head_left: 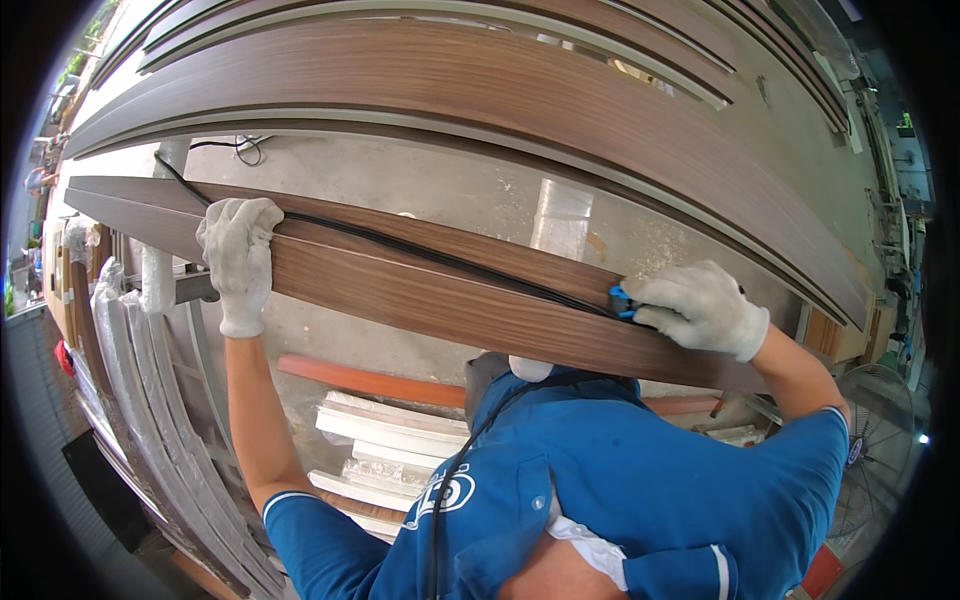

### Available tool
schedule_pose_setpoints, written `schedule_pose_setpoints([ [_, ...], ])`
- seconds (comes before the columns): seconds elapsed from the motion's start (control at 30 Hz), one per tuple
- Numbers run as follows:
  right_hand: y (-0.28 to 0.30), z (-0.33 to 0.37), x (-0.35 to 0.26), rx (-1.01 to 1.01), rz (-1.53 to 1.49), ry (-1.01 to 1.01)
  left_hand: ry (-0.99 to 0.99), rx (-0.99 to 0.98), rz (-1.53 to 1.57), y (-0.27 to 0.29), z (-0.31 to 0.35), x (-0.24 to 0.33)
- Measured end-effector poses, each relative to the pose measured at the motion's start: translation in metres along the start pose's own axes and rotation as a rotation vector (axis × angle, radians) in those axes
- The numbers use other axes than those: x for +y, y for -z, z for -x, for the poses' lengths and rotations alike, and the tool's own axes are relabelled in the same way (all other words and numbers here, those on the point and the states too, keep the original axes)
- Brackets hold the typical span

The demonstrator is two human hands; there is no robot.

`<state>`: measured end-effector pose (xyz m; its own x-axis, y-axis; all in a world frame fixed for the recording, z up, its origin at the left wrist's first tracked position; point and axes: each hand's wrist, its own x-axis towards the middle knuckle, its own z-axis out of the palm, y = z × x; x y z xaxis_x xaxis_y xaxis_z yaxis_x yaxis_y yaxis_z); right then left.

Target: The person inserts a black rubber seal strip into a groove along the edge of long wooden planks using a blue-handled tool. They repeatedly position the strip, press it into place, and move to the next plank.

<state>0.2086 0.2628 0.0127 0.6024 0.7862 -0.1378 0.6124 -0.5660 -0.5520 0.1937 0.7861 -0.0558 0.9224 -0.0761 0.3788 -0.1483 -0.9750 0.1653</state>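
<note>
A long brown wood-grain profile [430,290] lies across in front of me, with an L-shaped section. My left hand [240,262], in a whitish work glove, is closed over its edge near the left end. Black cables [420,248] run along the inside of the profile, passing by my left hand towards the right. On the right, my gloved right hand [703,310] is closed at a small blue piece [621,300] where the cables end. The fingers partly hide that piece, so its exact kind cannot be made out.
Beyond lies another wide wood-grain profile [450,85], with more strips behind it. Plastic-wrapped lengths [150,400] stand at the left. Near my body are white strips [400,440] and a reddish-brown strip [370,380]. A floor fan [880,440] stands at the right.
</note>
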Motion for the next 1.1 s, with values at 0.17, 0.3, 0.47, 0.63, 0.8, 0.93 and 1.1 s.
schedule_pose_setpoints([
  [0.17, -0.026, -0.064, -0.021, 0.043, -0.021, 0.066, 0.028, 0.052, 0.023, 0.0, 0.0, 0.007],
  [0.3, -0.044, -0.136, -0.043, 0.1, -0.039, 0.201, 0.019, 0.105, 0.031, -0.001, -0.001, 0.008],
  [0.47, -0.063, -0.233, -0.114, -0.198, 0.072, 0.218, 0.043, 0.099, 0.064, -0.002, 0.003, 0.001],
  [0.63, -0.04, -0.243, -0.115, 0.209, -0.249, 0.313, 0.025, 0.082, 0.128, 0.005, 0.006, -0.006],
  [0.8, -0.011, -0.148, -0.072, 0.277, -0.11, -0.025, -0.011, 0.082, 0.145, 0.006, 0.004, -0.007],
  [0.93, -0.006, -0.076, -0.062, 0.103, 0.005, -0.25, -0.002, 0.076, 0.131, 0.005, 0.003, -0.005],
  [1.1, -0.015, -0.052, -0.05, 0.025, 0.018, -0.247, 0.013, 0.063, 0.095, 0.005, 0.003, -0.002],
])
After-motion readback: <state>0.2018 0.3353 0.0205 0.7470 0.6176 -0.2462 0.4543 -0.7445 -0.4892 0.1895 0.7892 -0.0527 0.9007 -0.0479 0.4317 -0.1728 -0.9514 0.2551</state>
